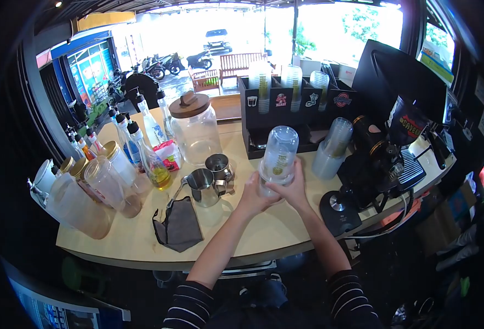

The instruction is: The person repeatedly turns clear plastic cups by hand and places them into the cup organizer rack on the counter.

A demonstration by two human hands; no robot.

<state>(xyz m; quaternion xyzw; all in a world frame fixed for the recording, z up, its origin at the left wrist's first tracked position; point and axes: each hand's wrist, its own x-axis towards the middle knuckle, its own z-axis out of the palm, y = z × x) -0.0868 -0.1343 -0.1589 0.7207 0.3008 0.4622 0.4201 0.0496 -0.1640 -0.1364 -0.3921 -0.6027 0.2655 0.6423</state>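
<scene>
A clear plastic cup (282, 143) with gold print stands upside down on a wider stack of clear plastic pieces between my hands. My left hand (254, 193) is closed around the lower left side of this stack. My right hand (291, 188) wraps the lower right side, its thumb across the front. What the lower pieces are, cups or lids, I cannot tell. Just right of my hands stand more upturned clear cups (332, 153). Left of my left hand are two metal milk pitchers, a nearer one (202, 189) and a farther one (220, 169).
A black cup organizer (258, 125) stands behind my hands. At right are a coffee grinder (403, 123) and a dark round-topped device (338, 207). A wooden-lidded jar (195, 134), syrup bottles (155, 170), plastic pitchers (77, 211) and a dark cloth (179, 225) occupy the left.
</scene>
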